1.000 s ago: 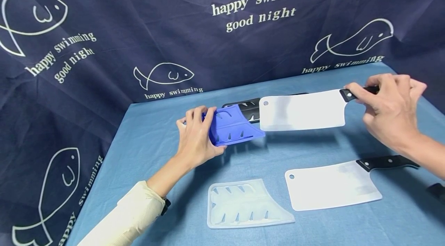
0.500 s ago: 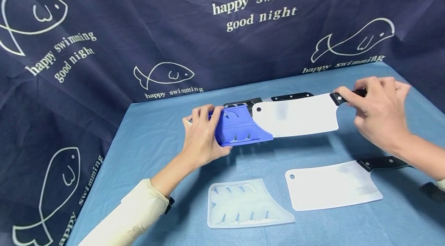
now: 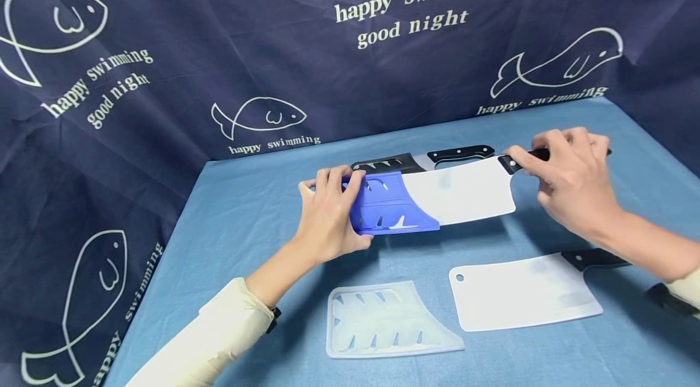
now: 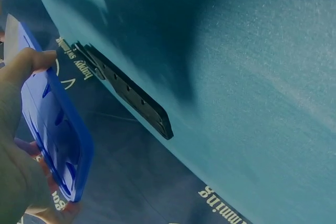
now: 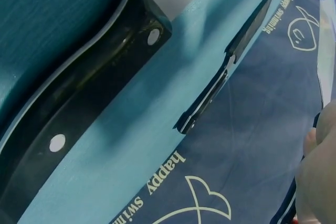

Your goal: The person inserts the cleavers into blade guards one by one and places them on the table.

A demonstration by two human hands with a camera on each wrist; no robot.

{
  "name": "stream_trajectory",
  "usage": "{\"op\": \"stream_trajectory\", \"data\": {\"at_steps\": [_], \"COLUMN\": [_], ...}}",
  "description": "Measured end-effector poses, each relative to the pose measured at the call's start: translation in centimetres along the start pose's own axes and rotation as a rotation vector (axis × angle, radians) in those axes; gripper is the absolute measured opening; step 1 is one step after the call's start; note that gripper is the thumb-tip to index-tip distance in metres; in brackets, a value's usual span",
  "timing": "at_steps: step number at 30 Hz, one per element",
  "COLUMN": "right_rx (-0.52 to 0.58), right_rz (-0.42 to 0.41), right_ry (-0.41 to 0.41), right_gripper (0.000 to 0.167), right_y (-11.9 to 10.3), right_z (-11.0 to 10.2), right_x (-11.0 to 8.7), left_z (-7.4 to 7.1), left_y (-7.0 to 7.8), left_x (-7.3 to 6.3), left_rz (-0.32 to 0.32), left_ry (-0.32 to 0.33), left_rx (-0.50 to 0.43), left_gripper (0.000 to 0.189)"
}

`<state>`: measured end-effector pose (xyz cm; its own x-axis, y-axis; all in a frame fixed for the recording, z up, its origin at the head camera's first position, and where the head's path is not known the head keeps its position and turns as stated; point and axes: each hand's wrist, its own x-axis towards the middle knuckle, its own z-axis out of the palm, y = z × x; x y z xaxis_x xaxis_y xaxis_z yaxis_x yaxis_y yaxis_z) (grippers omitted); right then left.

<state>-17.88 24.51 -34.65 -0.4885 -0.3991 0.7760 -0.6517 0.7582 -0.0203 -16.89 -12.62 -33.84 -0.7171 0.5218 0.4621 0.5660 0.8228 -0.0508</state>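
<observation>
My left hand (image 3: 330, 211) grips the closed end of a blue knife sheath (image 3: 391, 202), thumb below and fingers over the top edge. My right hand (image 3: 571, 183) holds a cleaver (image 3: 470, 189) by its black handle. The front part of that blade sits inside the sheath; the rear part is bare, and part of it shows white through a slot. Both are held above the table. In the left wrist view the blue sheath (image 4: 58, 124) lies between thumb and fingers. In the right wrist view only part of the right hand (image 5: 320, 171) shows.
Behind stands a black-handled knife (image 3: 462, 153) in a black sheath (image 3: 391, 163), lying flat. In front, a translucent white sheath (image 3: 391, 320) lies left of a second, bare cleaver (image 3: 525, 293) on the blue tablecloth (image 3: 251, 211). A dark printed curtain (image 3: 383, 83) hangs behind.
The right hand has moved left and slightly down with the cleaver, whose blade has slid into the blue sheath. The left hand has shifted a little right with the sheath.
</observation>
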Motion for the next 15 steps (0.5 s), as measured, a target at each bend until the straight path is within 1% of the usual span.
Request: {"op": "stream_trajectory", "data": {"at_steps": [4, 10, 15], "right_rx": [0.013, 0.009, 0.013], "right_rz": [0.000, -0.007, -0.003], "right_ry": [-0.014, -0.063, -0.068], "right_gripper": [0.059, 0.060, 0.059], "right_y": [-0.07, -0.05, -0.10], "right_z": [0.24, 0.38, 0.59], "right_x": [-0.04, -0.18, -0.34], "left_z": [0.08, 0.37, 0.64], "left_y": [-0.03, -0.10, -0.12], "left_x": [-0.18, -0.55, -0.70], "left_rz": [-0.014, -0.019, -0.020], "left_ry": [-0.005, -0.019, -0.016], "left_rx": [-0.020, -0.031, -0.034], "left_gripper": [0.099, 0.098, 0.098]}}
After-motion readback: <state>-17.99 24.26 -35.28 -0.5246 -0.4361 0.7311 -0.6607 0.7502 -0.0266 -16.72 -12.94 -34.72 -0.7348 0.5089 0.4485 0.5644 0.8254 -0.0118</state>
